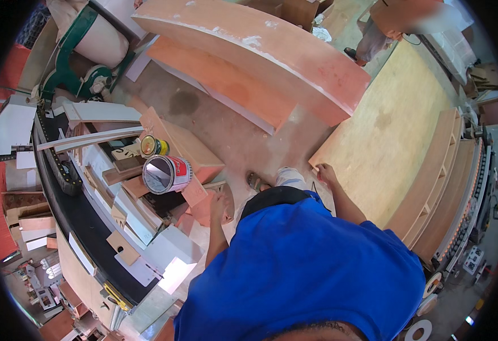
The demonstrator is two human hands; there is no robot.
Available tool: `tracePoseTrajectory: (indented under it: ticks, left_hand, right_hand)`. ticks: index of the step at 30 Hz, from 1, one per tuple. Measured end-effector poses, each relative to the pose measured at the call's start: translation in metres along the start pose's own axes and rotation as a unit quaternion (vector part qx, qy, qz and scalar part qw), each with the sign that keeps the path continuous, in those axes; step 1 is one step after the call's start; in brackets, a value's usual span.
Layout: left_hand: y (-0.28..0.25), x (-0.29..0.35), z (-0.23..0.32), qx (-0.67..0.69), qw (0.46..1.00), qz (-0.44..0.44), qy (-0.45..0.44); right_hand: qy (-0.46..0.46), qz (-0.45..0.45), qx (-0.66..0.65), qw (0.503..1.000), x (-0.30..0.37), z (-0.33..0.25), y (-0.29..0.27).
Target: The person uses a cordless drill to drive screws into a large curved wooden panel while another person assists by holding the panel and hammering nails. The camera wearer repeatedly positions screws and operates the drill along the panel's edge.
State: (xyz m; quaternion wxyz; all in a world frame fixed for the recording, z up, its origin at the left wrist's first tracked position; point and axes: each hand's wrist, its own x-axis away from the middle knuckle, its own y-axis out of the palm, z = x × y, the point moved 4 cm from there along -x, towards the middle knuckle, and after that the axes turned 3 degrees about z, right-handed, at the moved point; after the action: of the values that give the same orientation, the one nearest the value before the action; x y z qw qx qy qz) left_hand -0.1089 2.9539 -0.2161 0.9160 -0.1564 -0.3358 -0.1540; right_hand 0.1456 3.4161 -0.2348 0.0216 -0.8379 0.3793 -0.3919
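Note:
My left hand (219, 207) hangs beside a wooden box-like piece (183, 150), its fingers loosely apart with nothing visible in them. A large open metal can (182, 175) with a red label and a smaller yellow-and-black can (161, 146) stand left of it. My right hand (327, 173) is curled at the near corner of a large pale plywood sheet (394, 122). Whether its fingers touch the sheet's edge cannot be made out. A thin dark line shows just below those fingers; what it is stays unclear.
A long curved wooden piece (249, 48) with white patches lies ahead across the floor. Board offcuts (127, 196) crowd a black-edged bench at left. A slatted wooden frame (430, 176) rests along the sheet's right side. Another person (374, 42) is at the far right.

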Motion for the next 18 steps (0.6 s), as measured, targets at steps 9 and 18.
tracePoseTrajectory:
  ticks: [9, 18]
  left_hand:
    - [-0.029, 0.095, -0.068, 0.107, 0.943, 0.204, -0.241]
    - [0.126, 0.146, -0.155, 0.085, 0.983, 0.159, 0.039]
  right_hand:
    - [-0.157, -0.048, 0.242, 0.956, -0.101, -0.09, 0.025]
    - [-0.196, -0.148, 0.328, 0.912, -0.228, -0.116, 0.029]
